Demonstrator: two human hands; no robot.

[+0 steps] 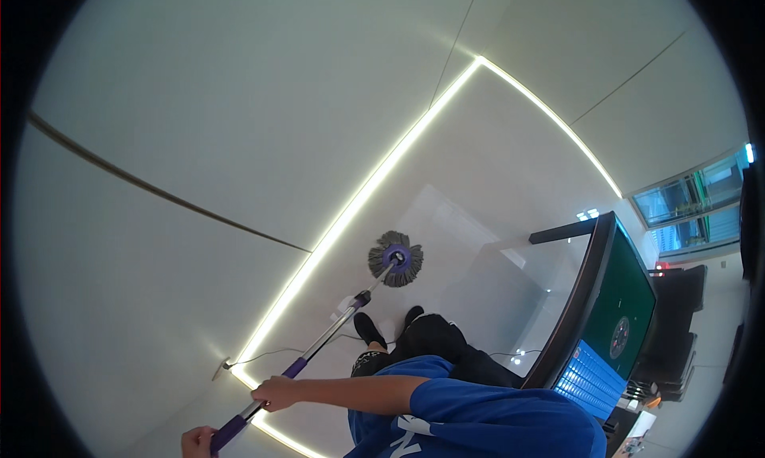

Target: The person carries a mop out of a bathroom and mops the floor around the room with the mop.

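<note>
Mop slants forward, strands splayed on pale floor between shoes and light strip. Left hand wraps the upper handle; right hand grips below. Best kept: strands flat, pressure even, feet clear.

A games room is being suggested by the green-topped gaming table and glowing floor-edge light strips.

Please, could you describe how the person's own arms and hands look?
The right hand and left hand wear no gloves. The right forearm is bare below a short blue sleeve; a white marking shows on the blue shirt. The left sleeve cannot be made out.
</note>
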